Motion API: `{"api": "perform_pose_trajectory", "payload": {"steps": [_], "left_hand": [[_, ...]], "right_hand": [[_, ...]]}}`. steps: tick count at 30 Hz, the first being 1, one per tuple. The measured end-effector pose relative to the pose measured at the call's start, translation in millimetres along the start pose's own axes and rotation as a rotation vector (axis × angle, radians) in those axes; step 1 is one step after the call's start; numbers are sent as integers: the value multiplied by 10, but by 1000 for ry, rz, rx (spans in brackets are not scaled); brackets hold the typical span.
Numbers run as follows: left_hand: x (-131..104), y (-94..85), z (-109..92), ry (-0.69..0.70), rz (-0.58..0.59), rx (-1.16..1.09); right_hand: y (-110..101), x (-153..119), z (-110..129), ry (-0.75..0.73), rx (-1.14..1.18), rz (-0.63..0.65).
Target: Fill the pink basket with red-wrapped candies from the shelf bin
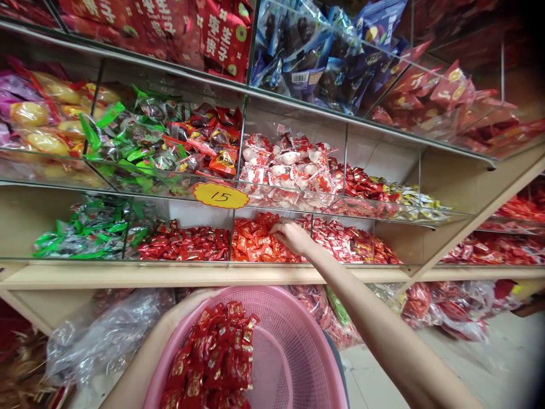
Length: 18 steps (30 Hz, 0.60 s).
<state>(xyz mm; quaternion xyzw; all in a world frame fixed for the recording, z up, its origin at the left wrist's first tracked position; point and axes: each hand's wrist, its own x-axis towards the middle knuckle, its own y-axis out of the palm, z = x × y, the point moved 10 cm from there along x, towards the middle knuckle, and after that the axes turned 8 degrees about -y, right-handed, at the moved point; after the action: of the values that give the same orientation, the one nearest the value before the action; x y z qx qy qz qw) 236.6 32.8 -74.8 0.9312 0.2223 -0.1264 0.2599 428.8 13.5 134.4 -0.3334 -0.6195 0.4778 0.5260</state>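
Shop shelves (213, 272) hold glass bins of wrapped sweets. Right hand (293, 236) reaches into the orange sweets (253, 241), fingers curled among them; grip closure cannot be told. Left hand (187, 307) grips the rim of the pink basket (293, 352), which holds red sweets (213, 358).

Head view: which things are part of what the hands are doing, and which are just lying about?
In use: right hand in the orange-red candy bin; left hand on the pink basket of red candies.

Lying about: green-wrapped candies; price tag 15; blue packets; plastic bags.
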Motion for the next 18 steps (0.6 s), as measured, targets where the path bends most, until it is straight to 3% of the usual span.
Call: {"api": "perform_pose_trajectory", "payload": {"steps": [5,11,15,18], "left_hand": [[-46,89,4,-42,24,-10],[-67,80,23,-54,20,-6],[-45,51,11,-34,11,12],[-29,36,21,-38,11,25]], "right_hand": [[-123,-81,11,20,6,-69],[-497,-415,84,79,29,-316],[-715,-730,408,49,143,-456],[-550,-905,708,38,268,-379]]}}
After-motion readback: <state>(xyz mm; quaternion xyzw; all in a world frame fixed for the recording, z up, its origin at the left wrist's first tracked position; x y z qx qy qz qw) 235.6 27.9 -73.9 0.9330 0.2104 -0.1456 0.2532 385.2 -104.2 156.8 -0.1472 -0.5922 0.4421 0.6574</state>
